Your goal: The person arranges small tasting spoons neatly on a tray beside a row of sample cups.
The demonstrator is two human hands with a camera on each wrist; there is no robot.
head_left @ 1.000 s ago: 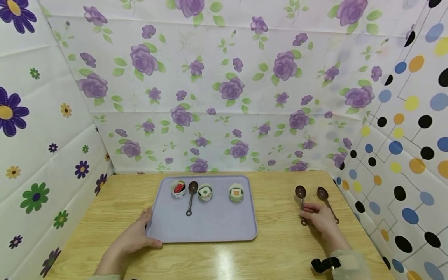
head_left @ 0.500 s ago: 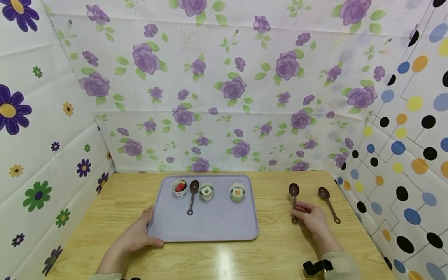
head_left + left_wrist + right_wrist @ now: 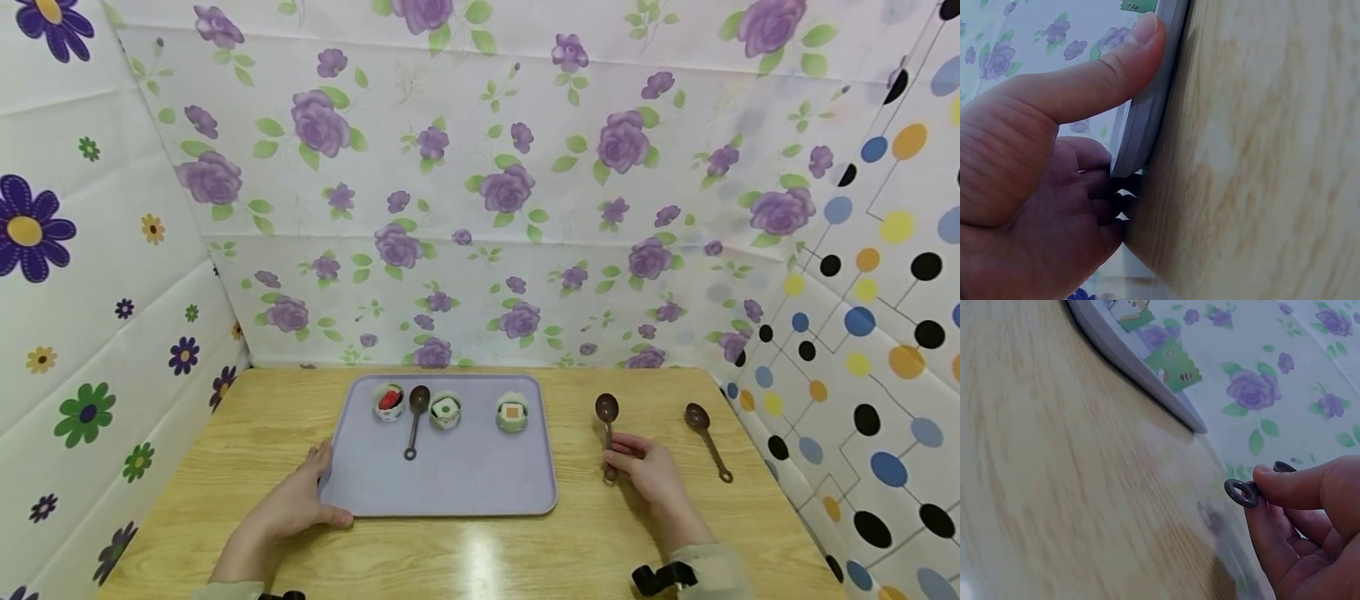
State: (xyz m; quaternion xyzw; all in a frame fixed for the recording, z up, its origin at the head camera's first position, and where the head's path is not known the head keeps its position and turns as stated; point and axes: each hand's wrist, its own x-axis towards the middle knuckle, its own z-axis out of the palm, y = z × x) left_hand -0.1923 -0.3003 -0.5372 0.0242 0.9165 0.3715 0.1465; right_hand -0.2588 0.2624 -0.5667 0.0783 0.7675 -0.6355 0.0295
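Note:
My left hand (image 3: 318,492) grips the near-left corner of a lilac tray (image 3: 465,483), thumb on its rim (image 3: 1154,106) and fingers curled at its edge. On the tray stand three small cups with red (image 3: 389,402), green-white (image 3: 446,411) and orange (image 3: 512,412) contents, and a brown spoon (image 3: 414,417) lies between the first two. Right of the tray, my right hand (image 3: 617,457) pinches the handle of a second brown spoon (image 3: 606,410). The ring end of that handle (image 3: 1241,492) shows in the right wrist view, just above the wooden table (image 3: 1054,487).
A third brown spoon (image 3: 707,437) lies on the table near the right wall. Flowered and dotted cloth walls close in the table on the left, back and right. Bare wood (image 3: 480,550) runs along the near edge.
My right hand has carried its spoon leftward, away from the other spoon and nearer the tray. The left hand and the tray have stayed put.

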